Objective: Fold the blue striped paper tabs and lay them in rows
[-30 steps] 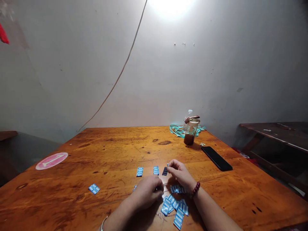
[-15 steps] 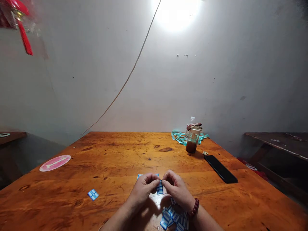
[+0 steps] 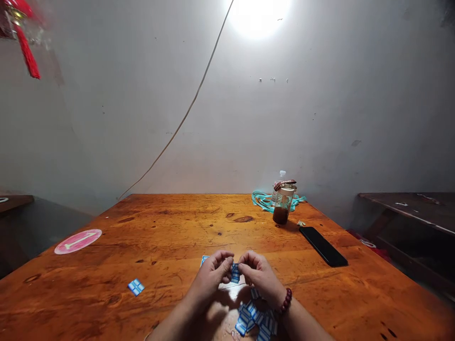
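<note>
Above the near part of the table, my left hand (image 3: 212, 275) and my right hand (image 3: 259, 274) meet at a small blue-and-white patterned card (image 3: 235, 273). Thumb and fingers of my right hand pinch its upper right edge. My left thumb and forefinger close at its left edge. Under my right wrist lies a loose pile of similar blue-and-white pieces (image 3: 251, 316), partly covered by that arm. Behind my left fingers a blue-edged piece (image 3: 204, 260) shows, mostly hidden. One square blue-and-white piece (image 3: 136, 287) rests alone to the left.
On the wooden table (image 3: 170, 237), a black phone (image 3: 323, 246) lies at right. Beyond it stand a bottle of dark liquid (image 3: 281, 213) and a turquoise strap (image 3: 262, 201). A pink round sign (image 3: 78, 241) is at left. The table meets a grey wall (image 3: 170, 94).
The view has shifted slightly. My left fingertips have drawn a little away from my right ones, showing more of the card between them. The pile and the single piece lie as before.
</note>
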A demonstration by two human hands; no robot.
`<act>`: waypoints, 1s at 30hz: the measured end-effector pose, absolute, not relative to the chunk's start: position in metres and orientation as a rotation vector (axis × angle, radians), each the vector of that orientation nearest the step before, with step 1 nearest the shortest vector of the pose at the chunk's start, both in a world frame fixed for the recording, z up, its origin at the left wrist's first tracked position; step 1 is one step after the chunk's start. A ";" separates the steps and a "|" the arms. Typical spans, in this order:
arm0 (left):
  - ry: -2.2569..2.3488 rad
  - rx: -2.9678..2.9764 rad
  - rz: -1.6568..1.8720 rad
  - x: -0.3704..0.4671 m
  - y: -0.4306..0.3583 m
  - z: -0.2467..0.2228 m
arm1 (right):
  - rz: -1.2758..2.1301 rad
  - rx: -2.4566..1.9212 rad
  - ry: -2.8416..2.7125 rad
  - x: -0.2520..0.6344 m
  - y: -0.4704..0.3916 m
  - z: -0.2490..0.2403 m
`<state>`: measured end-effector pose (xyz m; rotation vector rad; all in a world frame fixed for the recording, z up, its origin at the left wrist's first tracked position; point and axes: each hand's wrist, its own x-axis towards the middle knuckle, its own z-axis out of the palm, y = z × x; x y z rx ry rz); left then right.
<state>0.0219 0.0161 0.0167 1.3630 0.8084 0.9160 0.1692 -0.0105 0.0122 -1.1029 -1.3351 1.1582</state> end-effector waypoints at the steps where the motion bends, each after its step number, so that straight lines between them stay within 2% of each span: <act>1: 0.813 1.361 0.883 0.022 0.017 0.015 | 1.135 -1.111 -1.335 0.170 -0.010 0.012; 17: 0.857 1.464 0.883 0.019 0.017 0.024 | 0.910 -1.242 -1.639 0.186 -0.016 0.019; 21: 0.901 1.439 0.972 0.014 0.021 0.026 | 1.064 -1.407 -1.915 0.213 -0.019 0.021; 26: 0.903 1.430 0.993 0.013 0.023 0.025 | 0.863 -1.568 -2.064 0.227 -0.018 0.010; 30: 0.898 1.448 0.989 0.015 0.021 0.021 | 0.942 -1.568 -2.008 0.222 -0.016 0.008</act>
